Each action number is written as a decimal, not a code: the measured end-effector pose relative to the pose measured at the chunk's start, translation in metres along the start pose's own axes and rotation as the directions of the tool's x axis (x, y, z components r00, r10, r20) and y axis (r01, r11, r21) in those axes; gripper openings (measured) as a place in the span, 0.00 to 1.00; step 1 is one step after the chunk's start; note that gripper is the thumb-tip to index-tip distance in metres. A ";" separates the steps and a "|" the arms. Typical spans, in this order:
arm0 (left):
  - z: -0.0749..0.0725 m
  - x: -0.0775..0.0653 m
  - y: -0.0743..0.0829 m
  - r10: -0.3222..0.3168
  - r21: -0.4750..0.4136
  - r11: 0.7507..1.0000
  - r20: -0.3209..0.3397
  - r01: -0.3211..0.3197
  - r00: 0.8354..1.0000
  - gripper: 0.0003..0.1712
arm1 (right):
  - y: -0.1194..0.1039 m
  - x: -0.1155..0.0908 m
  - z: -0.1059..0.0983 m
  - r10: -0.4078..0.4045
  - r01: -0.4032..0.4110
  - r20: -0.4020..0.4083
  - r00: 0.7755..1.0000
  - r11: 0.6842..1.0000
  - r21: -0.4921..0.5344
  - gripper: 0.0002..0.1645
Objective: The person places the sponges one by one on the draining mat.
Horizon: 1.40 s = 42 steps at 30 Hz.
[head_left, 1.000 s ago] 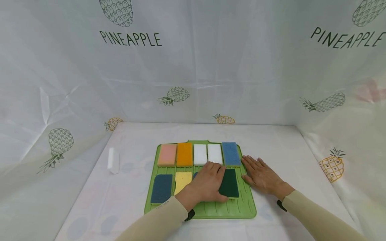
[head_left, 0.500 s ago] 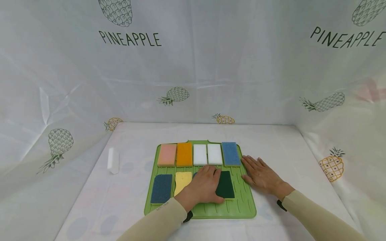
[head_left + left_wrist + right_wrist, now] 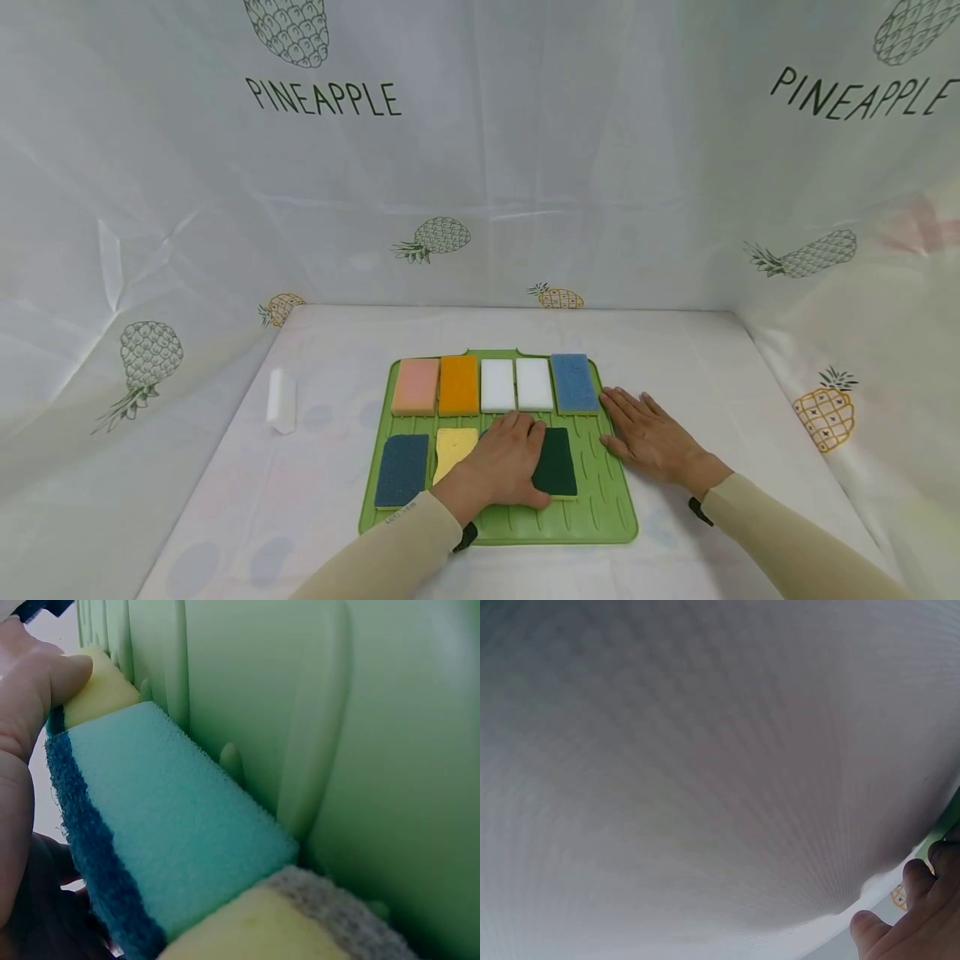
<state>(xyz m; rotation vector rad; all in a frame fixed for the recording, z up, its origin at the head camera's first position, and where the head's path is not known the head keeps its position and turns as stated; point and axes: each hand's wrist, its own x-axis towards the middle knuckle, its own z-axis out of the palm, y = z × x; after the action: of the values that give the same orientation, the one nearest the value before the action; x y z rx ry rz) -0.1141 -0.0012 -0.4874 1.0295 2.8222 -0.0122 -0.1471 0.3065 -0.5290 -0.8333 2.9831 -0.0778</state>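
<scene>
A green draining mat (image 3: 585, 525) holds two rows of sponges. My left hand (image 3: 498, 467) grips a dark green scouring sponge (image 3: 555, 462) in the front row, its thumb on the yellow near side. In the left wrist view that yellow foam (image 3: 101, 694) sits under the thumb, against a teal sponge with a dark blue scourer (image 3: 172, 817). From the head view, the hand mostly covers the teal one. To its left lie a yellow sponge (image 3: 454, 450) and a dark blue one (image 3: 402, 471). My right hand (image 3: 648, 433) lies flat with straight fingers at the mat's right edge.
Along the mat's back row stand a pink sponge (image 3: 416, 385), an orange sponge (image 3: 458, 383), two white sponges (image 3: 497, 385) and a blue sponge (image 3: 575, 383). A white block (image 3: 281, 400) lies on the table at the left. Pineapple-print sheeting (image 3: 592, 167) rises behind.
My left hand has slid the dark green sponge leftward along the mat, up close to its neighbour. The right hand has stayed in place.
</scene>
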 end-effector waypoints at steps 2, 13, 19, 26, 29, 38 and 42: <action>0.000 0.000 0.000 -0.001 -0.003 1.000 0.006 0.001 1.000 0.60 | 0.000 0.000 0.000 0.000 0.000 0.000 1.000 1.000 -0.001 0.46; -0.001 -0.001 -0.001 -0.011 -0.006 1.000 0.040 0.012 0.999 0.63 | 0.001 0.000 0.002 0.001 -0.001 0.006 1.000 1.000 -0.006 0.46; -0.006 -0.005 -0.004 -0.012 -0.028 1.000 0.052 0.013 0.999 0.67 | 0.000 0.000 0.001 0.000 0.000 0.006 1.000 1.000 -0.003 0.47; -0.028 -0.013 -0.018 0.004 0.042 0.999 -0.084 -0.001 0.996 0.58 | -0.001 0.000 0.000 0.002 -0.002 0.009 1.000 1.000 0.000 0.47; -0.044 -0.020 -0.029 -0.014 0.035 0.999 -0.116 0.018 0.993 0.52 | -0.001 0.000 0.001 0.003 -0.003 0.009 1.000 1.000 0.003 0.46; -0.080 -0.066 -0.106 -0.092 0.077 0.991 -0.242 0.114 0.966 0.38 | 0.000 0.000 0.000 0.000 0.000 0.005 1.000 1.000 0.009 0.47; -0.081 -0.096 -0.155 -0.148 0.188 0.962 -0.251 0.198 0.956 0.35 | 0.000 0.000 0.001 -0.006 0.006 -0.003 1.000 1.000 -0.003 0.46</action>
<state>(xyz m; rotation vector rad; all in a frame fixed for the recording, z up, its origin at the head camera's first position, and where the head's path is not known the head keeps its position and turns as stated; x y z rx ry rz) -0.1515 -0.1769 -0.4004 0.8659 3.1782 -0.2294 -0.1472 0.3068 -0.5298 -0.8425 2.9843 -0.0753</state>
